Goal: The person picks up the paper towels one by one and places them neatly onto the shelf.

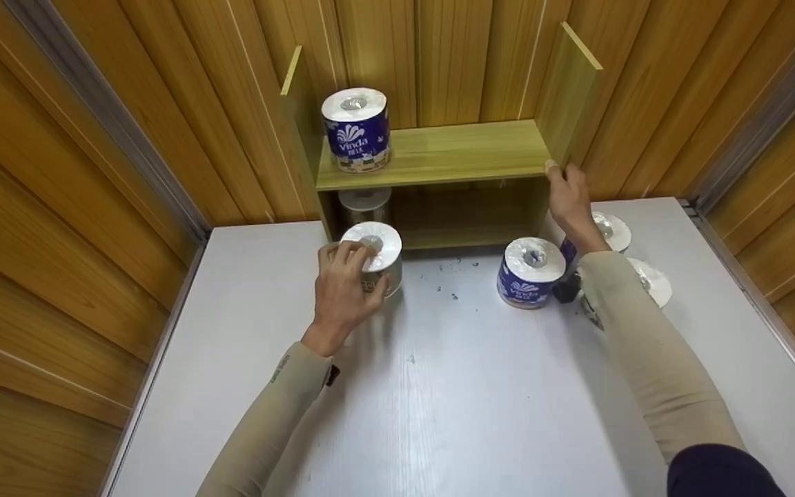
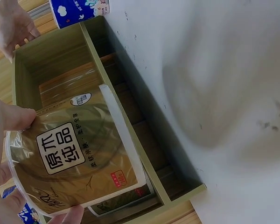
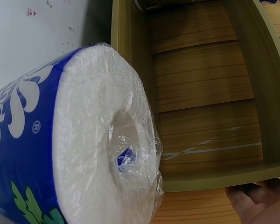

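Note:
My left hand (image 1: 342, 293) grips a gold-brown wrapped toilet paper roll (image 1: 392, 273) just in front of the lower left compartment of a wooden shelf (image 1: 473, 152). In the left wrist view, the thumb and fingertips lie on the wrapper (image 2: 95, 140), which bears a white label. My right hand (image 1: 568, 197) holds the shelf's right side panel near the middle board, its fingers partly hidden. Behind the gripped roll, another roll (image 1: 366, 200) stands inside the lower compartment. A blue Vinda toilet paper roll (image 1: 357, 131) stands upright on the upper board at left.
A blue Vinda roll (image 1: 530, 273) stands on the white table (image 1: 439, 386) before the shelf's right end. Beside it, two more rolls are partly covered by the right forearm, one white-topped roll (image 1: 653, 283) nearer. Wood-panelled walls (image 1: 94, 193) enclose the table.

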`<action>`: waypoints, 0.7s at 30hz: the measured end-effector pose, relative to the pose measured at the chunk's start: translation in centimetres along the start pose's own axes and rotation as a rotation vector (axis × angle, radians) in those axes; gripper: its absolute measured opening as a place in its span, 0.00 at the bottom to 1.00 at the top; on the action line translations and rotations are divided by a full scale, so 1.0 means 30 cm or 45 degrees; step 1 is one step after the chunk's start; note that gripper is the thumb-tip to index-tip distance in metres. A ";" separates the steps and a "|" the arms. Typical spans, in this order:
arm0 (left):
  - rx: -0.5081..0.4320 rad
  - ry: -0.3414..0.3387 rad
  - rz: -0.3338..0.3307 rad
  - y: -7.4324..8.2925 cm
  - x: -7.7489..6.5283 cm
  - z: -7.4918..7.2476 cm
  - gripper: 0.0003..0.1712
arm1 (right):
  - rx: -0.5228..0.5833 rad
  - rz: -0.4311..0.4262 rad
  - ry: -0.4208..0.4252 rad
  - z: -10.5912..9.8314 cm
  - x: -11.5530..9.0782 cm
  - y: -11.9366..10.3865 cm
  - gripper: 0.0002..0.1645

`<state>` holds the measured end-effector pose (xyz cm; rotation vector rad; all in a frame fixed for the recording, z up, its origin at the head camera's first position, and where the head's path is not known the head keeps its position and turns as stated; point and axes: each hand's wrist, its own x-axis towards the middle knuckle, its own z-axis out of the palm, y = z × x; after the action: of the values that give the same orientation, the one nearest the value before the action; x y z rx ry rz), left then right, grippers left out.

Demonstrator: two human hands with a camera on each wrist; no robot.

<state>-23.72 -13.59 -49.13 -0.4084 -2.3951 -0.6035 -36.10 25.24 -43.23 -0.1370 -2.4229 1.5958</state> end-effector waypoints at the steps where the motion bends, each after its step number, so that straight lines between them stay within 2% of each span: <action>1: 0.001 0.005 0.006 0.002 0.002 0.001 0.21 | -0.002 0.002 -0.004 0.000 -0.001 -0.001 0.35; 16: -0.029 0.023 0.074 0.034 0.034 0.023 0.23 | -0.041 -0.009 0.010 0.002 0.001 0.001 0.33; 21: -0.015 0.027 0.096 0.041 0.042 0.033 0.23 | -0.030 -0.004 0.007 0.000 -0.003 -0.002 0.35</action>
<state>-24.65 -11.85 -48.61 -0.4928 -2.3457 -0.5858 -36.01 25.19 -43.18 -0.1419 -2.4372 1.5636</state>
